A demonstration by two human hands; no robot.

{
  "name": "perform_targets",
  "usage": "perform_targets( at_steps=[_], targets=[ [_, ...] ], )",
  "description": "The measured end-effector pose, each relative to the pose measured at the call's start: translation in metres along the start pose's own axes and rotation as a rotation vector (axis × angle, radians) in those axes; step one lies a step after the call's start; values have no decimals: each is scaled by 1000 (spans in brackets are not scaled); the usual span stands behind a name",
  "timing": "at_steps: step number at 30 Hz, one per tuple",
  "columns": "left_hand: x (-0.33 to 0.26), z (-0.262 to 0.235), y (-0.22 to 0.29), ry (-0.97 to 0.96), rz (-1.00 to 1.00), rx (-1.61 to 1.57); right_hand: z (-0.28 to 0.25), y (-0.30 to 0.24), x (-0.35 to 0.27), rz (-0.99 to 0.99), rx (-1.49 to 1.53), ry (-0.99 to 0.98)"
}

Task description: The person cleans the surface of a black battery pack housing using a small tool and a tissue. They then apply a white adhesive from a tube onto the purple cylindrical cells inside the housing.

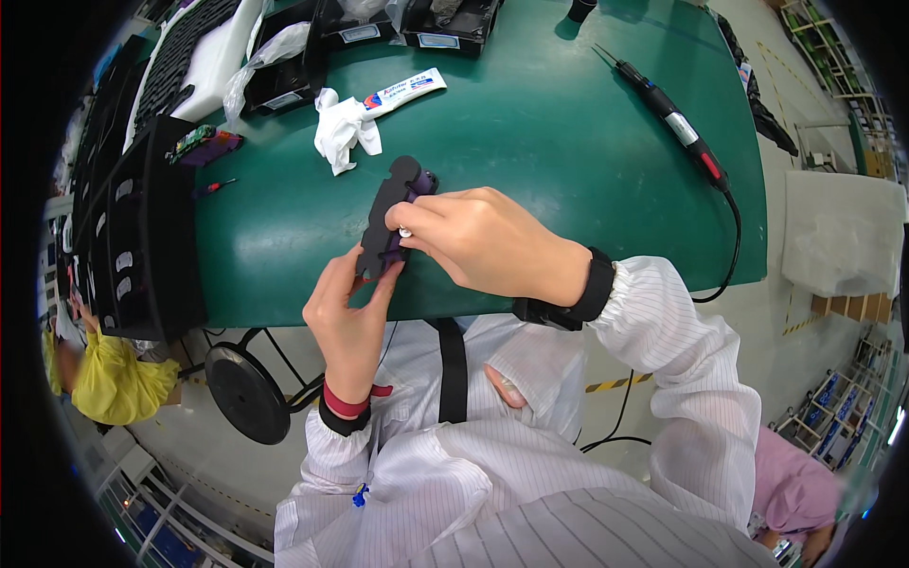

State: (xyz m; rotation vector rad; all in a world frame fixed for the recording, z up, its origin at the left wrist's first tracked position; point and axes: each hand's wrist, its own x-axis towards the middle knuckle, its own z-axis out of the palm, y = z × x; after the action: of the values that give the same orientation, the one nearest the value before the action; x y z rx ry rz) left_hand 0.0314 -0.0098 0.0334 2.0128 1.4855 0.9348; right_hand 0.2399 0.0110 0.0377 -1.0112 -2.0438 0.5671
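A long black block with notched edges and purple sides (386, 204) is tilted over the green table's near part. My left hand (346, 305) grips its lower end between thumb and fingers. My right hand (492, 241) is closed in a pinch at the block's right side, with a small white piece (405, 232) showing at its fingertips. What that piece is cannot be made out. Beyond the block lie a crumpled white tissue (343, 133) and a white tube with a blue and red print (407, 92).
A corded electric screwdriver (684, 131) lies at the right of the green table (530, 114). Black bins (445, 40) line the far edge. At left stand a black drawer rack (156, 232), a circuit-board part (205, 145) and a small red-handled screwdriver (218, 186).
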Motion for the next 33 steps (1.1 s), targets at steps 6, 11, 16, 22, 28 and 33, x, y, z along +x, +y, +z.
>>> perform_targets(
  at_steps=[6, 11, 16, 22, 28, 33],
  targets=[
    [-2, 2, -3, -16, -18, -16, 8, 2, -1, -59, -55, 15],
    [-1, 2, 1, -14, -42, -47, 18, -5, -2, 19, -12, 153],
    [-2, 3, 2, 3, -20, -19, 27, -12, -6, 105, 18, 289],
    [-1, 2, 0, 8, -12, -35, 15, -17, 0, 127, -14, 181],
    [-2, 1, -1, -3, -44, -41, 8, -17, 1, 57, 0, 73],
    [-1, 1, 0, 3, -42, -52, -1, -7, 1, 20, 88, 2]
  ],
)
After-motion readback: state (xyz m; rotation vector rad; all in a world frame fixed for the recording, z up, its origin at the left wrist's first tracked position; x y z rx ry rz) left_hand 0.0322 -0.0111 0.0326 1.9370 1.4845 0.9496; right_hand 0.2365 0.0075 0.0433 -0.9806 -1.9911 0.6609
